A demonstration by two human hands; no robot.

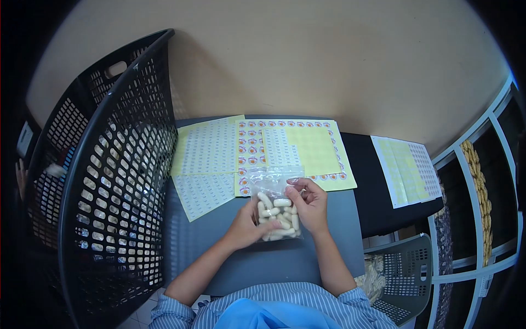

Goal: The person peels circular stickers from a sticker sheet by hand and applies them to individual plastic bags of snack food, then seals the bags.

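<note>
Over the grey table [200, 236], a clear zip bag [262, 176] holds several white, oblong, capsule-like pieces [283, 225]. My left hand [245, 226] grips its lower left side, the thumb lying across the front. Near the upper right edge, my right hand [310, 204] pinches the plastic between thumb and fingers. Just beyond the bag lie sheets of small printed labels [211, 145], partly overlapping. One larger sheet has orange round prints [252, 148], with a partly peeled yellow label sheet [312, 151] on top. The bag's top covers the front edge of these sheets.
A tall dark perforated basket [90, 115] stands close on the left. Another person's fingers [21, 178] show at the far left edge. To the right are a black surface [359, 164] with another label sheet [402, 170], a lower basket [408, 285] and a metal-framed rack [466, 203].
</note>
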